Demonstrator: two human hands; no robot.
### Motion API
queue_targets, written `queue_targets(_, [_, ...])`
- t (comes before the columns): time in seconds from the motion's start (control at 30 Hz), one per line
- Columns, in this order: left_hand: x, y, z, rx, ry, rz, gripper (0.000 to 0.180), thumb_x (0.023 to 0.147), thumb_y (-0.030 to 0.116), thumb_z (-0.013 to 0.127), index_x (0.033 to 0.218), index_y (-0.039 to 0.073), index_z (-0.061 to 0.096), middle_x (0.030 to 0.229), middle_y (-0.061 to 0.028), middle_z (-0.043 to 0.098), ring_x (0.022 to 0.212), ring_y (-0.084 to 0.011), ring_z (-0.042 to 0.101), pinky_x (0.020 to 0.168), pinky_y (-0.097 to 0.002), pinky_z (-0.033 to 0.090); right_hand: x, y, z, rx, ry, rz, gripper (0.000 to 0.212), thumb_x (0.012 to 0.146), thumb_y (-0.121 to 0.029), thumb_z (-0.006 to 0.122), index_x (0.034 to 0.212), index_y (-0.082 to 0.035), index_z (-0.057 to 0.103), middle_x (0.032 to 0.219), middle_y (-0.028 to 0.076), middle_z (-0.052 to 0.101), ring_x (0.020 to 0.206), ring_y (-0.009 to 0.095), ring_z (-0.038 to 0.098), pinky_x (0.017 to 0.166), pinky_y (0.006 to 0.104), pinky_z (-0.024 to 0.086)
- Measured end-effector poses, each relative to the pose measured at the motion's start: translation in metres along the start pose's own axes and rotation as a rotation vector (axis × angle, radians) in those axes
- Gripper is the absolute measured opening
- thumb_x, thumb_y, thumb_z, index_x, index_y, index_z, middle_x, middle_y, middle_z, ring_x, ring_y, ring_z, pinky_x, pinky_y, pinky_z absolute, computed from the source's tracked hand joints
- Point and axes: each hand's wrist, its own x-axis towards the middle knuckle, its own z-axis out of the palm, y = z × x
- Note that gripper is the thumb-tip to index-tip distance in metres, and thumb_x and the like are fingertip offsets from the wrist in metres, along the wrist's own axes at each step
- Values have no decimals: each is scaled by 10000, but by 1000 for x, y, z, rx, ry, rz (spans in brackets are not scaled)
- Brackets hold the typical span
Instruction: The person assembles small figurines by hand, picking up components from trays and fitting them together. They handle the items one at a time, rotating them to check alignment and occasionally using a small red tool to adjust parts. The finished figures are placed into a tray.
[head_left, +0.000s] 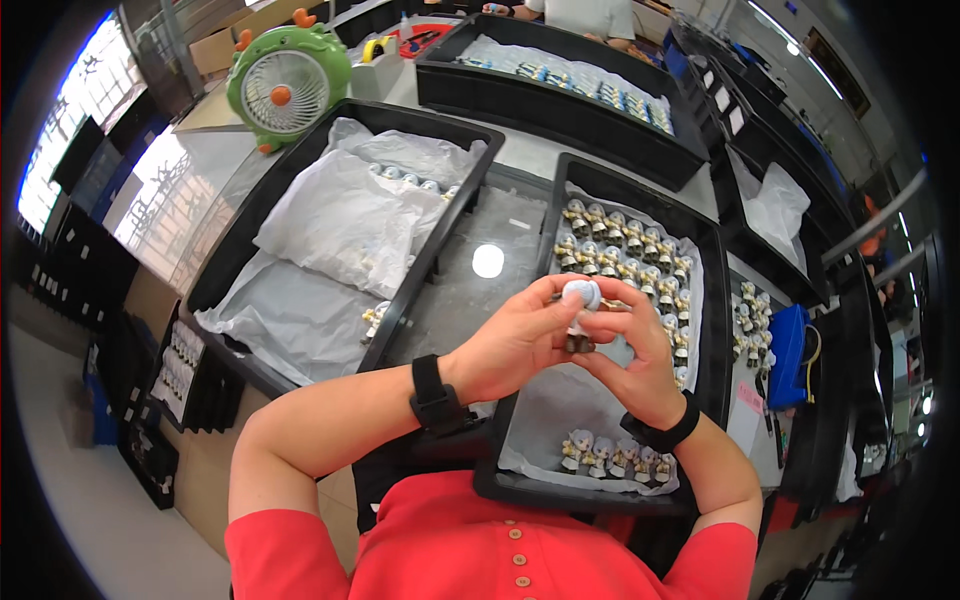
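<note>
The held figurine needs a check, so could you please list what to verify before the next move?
1. Figurine held by left hand and right hand: ok.
2. Figurine upright, pale hair on top: ok.
3. Its whole surface in sight: not ok, fingers cover part.
4. Bare white liner showing in right tray, beyond the near row of figurines: ok.
5. Left tray fully in sight: not ok, a white sheet covers part.
6. Figurine free of fine marks: cannot tell, too small.

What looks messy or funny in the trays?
The wrinkled, papery white sheet looks messy: it's bunched in the left black plastic tray, with small white-haired figurines peeking out along its edge. Nothing looks clearly spilled or broken.
</note>
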Motion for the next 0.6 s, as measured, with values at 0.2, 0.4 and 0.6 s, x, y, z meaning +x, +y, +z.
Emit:
queue_targets(0.2, [1, 20, 9, 60, 134, 104, 425, 914, 249, 620, 1275, 127, 430, 1082, -26, 523, 978, -142, 575, 848, -326, 485, -9, 1, -7, 35, 82, 31, 374, 682, 10, 734, 1028, -66, 615, 1268, 146, 491, 1167, 276, 491, 975, 363, 395])
queue_targets(0.4, [-40, 100, -1, 234, 275, 133, 254, 909, 213, 604, 1087, 64, 501, 1012, -16, 514, 947, -203, 598, 849, -348, 472, -11, -3, -9, 86, 145, 59, 289, 743, 8, 689, 1013, -49, 604, 1248, 129, 493, 1163, 261, 485, 999, 365, 365])
queue_targets(0.6, [-102, 132, -69, 983, 675, -185, 382, 842, 75, 603, 1172, -86, 497, 956, -79, 583, 821, -168, 655, 729, -274, 540, -8, -5, -12, 69, 64, 68, 200, 801, -8, 635, 993, -27, 585, 1262, 124, 482, 1162, 235, 471, 1008, 350, 347])
